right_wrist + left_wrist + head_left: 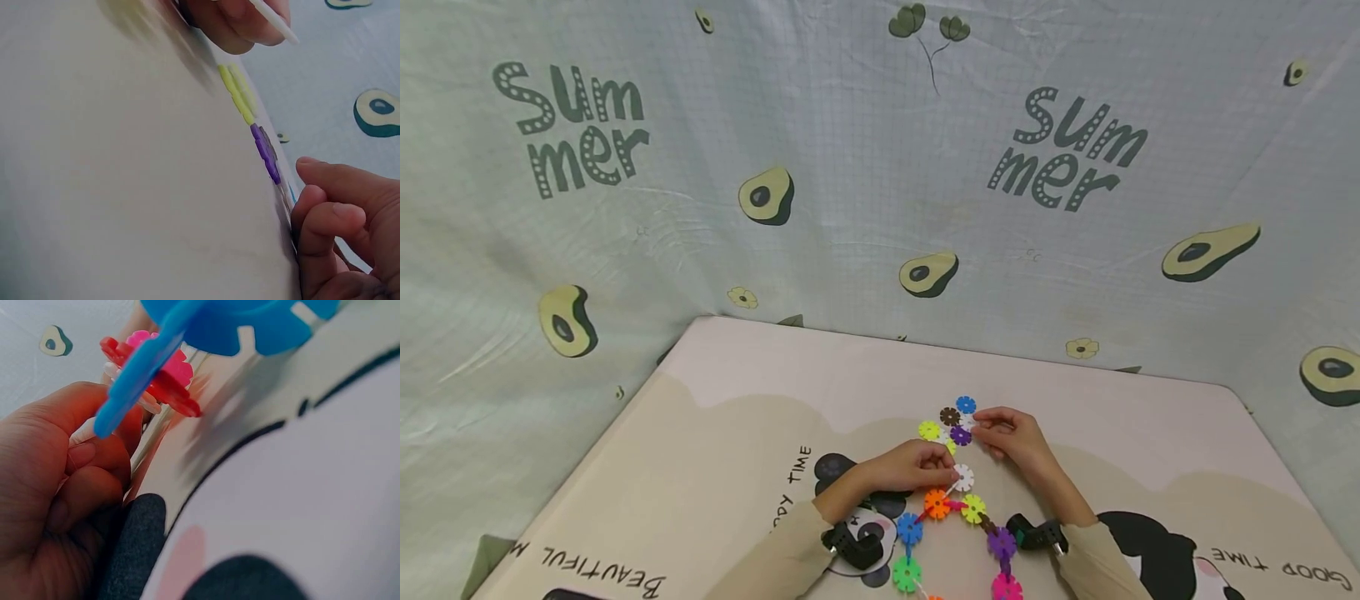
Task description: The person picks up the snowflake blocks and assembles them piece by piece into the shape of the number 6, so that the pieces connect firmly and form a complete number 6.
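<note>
My left hand (917, 467) pinches a white snowflake disc (964, 477) by its edge, over the upper end of a chain of interlocked plastic discs. In the right wrist view this white disc (276, 22) shows edge-on. Just below it are an orange disc (937, 504) and a yellow one (973, 508). Blue discs (256, 328) stand close to my left fingers in the left wrist view. My right hand (1011, 437) reaches to a small group of loose discs, fingertips right by another white disc (967, 422) and a purple one (960, 435); its fingers are loosely bent.
The loose group also has a blue disc (966, 404), a brown disc (950, 416) and yellow discs (928, 430). The chain runs down both sides through green (907, 574) and pink (1007, 587). A dark object (572, 594) lies at the near left edge. A printed curtain (850, 167) hangs behind.
</note>
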`<state>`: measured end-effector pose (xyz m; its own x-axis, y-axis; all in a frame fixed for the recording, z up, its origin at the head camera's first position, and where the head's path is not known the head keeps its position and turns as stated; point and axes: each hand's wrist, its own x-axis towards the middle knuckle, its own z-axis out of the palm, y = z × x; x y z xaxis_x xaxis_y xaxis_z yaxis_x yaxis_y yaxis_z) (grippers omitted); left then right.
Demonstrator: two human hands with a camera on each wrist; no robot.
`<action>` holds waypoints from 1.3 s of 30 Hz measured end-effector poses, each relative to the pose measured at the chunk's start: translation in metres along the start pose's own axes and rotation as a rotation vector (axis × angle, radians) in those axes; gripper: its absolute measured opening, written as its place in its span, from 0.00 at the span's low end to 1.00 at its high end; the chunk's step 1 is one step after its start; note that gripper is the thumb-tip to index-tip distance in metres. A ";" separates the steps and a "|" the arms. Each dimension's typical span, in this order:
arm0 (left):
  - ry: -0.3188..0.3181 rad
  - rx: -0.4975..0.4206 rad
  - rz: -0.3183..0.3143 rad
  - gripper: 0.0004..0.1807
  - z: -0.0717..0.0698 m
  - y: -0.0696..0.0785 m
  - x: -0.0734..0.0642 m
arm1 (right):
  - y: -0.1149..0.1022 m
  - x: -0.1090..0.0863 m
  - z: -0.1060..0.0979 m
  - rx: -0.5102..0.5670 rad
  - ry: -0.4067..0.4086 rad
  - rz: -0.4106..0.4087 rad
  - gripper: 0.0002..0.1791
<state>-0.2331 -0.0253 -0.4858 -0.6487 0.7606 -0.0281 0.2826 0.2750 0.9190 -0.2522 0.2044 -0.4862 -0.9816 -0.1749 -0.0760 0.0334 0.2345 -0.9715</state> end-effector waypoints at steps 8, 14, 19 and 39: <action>0.008 -0.006 0.013 0.09 0.001 0.000 0.002 | -0.007 0.002 -0.001 -0.021 -0.007 0.020 0.22; 0.007 -0.011 0.015 0.09 0.002 0.000 0.003 | -0.015 -0.001 0.001 -0.084 0.015 0.047 0.22; 0.004 -0.002 0.021 0.09 0.003 -0.001 0.004 | -0.011 0.001 0.000 -0.110 0.056 0.077 0.20; 0.037 -0.015 -0.008 0.08 0.002 -0.004 0.002 | -0.005 -0.009 -0.003 -0.007 -0.087 0.039 0.18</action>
<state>-0.2339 -0.0232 -0.4903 -0.6768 0.7359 -0.0215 0.2667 0.2724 0.9245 -0.2444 0.2079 -0.4801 -0.9597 -0.2477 -0.1328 0.0694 0.2493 -0.9659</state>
